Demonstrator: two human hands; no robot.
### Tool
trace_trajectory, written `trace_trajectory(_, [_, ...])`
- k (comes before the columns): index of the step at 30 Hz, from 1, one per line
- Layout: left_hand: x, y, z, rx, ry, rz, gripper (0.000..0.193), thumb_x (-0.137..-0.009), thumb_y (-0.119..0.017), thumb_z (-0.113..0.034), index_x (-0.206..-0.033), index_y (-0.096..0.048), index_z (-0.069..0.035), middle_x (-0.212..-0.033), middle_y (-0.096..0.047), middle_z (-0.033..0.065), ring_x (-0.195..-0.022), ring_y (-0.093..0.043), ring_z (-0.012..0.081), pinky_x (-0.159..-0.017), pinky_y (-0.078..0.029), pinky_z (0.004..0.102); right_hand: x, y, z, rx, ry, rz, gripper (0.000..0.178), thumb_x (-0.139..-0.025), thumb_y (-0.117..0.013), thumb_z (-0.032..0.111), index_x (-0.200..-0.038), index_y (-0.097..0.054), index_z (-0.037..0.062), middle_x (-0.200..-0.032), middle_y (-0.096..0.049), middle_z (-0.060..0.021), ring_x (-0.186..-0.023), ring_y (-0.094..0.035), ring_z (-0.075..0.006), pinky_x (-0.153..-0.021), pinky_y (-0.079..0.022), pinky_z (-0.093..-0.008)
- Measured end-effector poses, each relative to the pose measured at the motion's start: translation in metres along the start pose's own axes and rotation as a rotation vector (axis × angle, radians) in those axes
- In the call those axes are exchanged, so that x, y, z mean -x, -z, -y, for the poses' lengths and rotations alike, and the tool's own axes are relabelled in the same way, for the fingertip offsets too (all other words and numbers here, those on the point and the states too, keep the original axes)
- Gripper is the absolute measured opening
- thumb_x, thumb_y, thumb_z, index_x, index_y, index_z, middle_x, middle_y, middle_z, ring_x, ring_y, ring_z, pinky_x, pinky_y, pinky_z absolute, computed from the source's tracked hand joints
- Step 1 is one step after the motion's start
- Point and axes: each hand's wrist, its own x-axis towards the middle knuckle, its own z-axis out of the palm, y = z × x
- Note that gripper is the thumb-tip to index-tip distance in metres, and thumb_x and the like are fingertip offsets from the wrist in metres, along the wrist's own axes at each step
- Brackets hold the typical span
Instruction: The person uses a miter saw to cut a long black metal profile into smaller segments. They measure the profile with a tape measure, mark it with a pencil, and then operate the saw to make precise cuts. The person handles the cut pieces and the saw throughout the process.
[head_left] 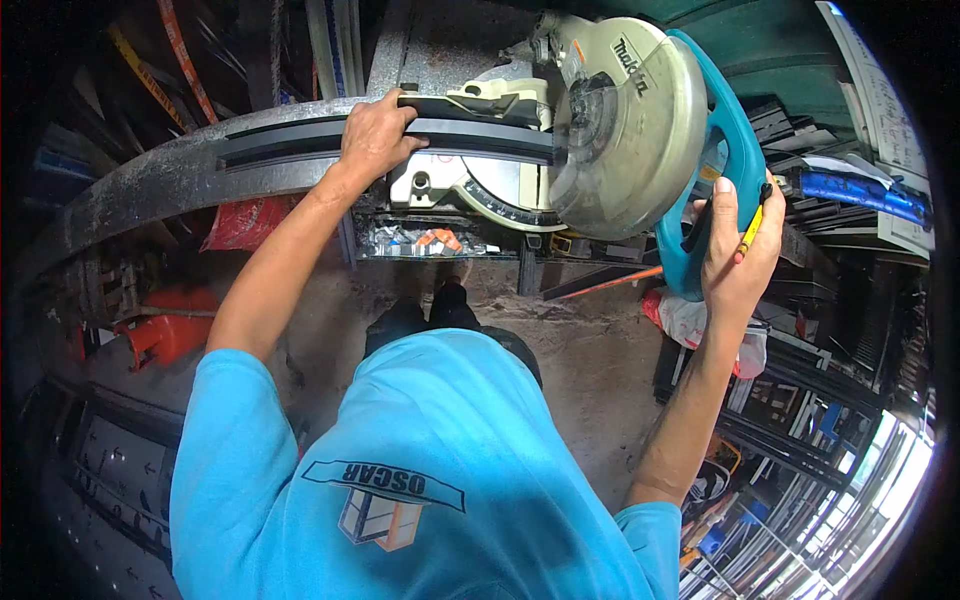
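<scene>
A long dark grey metal profile (pixel 480 138) lies along the fence of a miter saw (pixel 630 130), its right end at the round blade guard. My left hand (pixel 375 138) is closed over this profile, thumb at the near side and fingers at the fence side. On the right, my right hand (pixel 738 245) is wrapped round the saw's teal handle (pixel 740 140). A yellow pencil (pixel 752 230) sticks out between the fingers of that same hand. The guard hides most of the blade, and I cannot tell whether the blade touches the profile.
A grey bench rail (pixel 190 180) runs left from the saw. Offcuts (pixel 430 240) lie on a ledge below the saw table. An orange-red object (pixel 170 325) stands at the left. Racks of metal profiles (pixel 800 420) and a plastic bag (pixel 685 318) are at the right.
</scene>
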Motion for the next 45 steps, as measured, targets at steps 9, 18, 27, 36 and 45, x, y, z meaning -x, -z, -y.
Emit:
trace_trajectory(9, [-0.002, 0.003, -0.003, 0.012, 0.023, 0.017, 0.040, -0.068, -0.089, -0.031, -0.094, -0.075, -0.003, -0.106, -0.066, 0.0147, -0.091, -0.067, 0.0404, -0.082, -0.052, 0.0505, -0.001, 0.000, -0.002, 0.026, 0.028, -0.010, 0.034, -0.102, -0.064, 0.019, -0.128, -0.056, -0.0013, -0.089, -0.068, -0.0070, -0.071, -0.066, -0.0114, -0.064, -0.054, -0.0277])
trace_trajectory(18, [0.005, -0.001, -0.007, -0.072, 0.054, 0.010, 0.041, -0.073, -0.087, -0.032, -0.106, -0.075, -0.010, -0.109, -0.063, 0.0124, -0.102, -0.066, 0.0336, -0.087, -0.046, 0.0478, 0.002, 0.003, -0.003, -0.093, -0.018, -0.016, 0.044, -0.108, -0.053, 0.039, -0.127, -0.057, 0.0003, -0.095, -0.069, -0.0124, -0.076, -0.070, -0.0165, -0.067, -0.056, -0.0288])
trace_trajectory(27, [0.006, -0.010, -0.015, -0.086, 0.167, 0.030, 0.040, -0.073, -0.087, -0.034, -0.105, -0.075, -0.013, -0.114, -0.063, 0.0120, -0.111, -0.064, 0.0304, -0.093, -0.041, 0.0494, -0.041, 0.025, -0.008, -0.667, -0.529, 0.317, 0.067, -0.105, -0.041, 0.064, -0.113, -0.062, 0.0007, -0.087, -0.070, -0.0121, -0.070, -0.069, -0.0216, -0.065, -0.058, -0.0349])
trace_trajectory(36, [0.007, -0.011, -0.015, -0.087, 0.149, -0.006, 0.037, -0.073, -0.087, -0.033, -0.102, -0.075, -0.013, -0.113, -0.064, 0.0103, -0.110, -0.064, 0.0299, -0.091, -0.041, 0.0515, -0.065, 0.034, 0.000, -0.476, -0.487, 0.314, 0.071, -0.101, -0.047, 0.067, -0.097, -0.067, -0.0003, -0.072, -0.067, -0.0103, -0.058, -0.065, -0.0186, -0.057, -0.056, -0.0317])
trace_trajectory(45, [0.009, -0.013, -0.016, -0.101, 0.124, -0.066, 0.033, -0.074, -0.087, -0.031, -0.099, -0.076, -0.014, -0.110, -0.064, 0.0089, -0.106, -0.066, 0.0284, -0.093, -0.041, 0.0546, -0.025, 0.018, -0.019, -0.464, -0.449, 0.195, 0.075, -0.101, -0.043, 0.071, -0.086, -0.068, 0.0018, -0.068, -0.066, -0.0101, -0.057, -0.064, -0.0183, -0.057, -0.056, -0.0327])
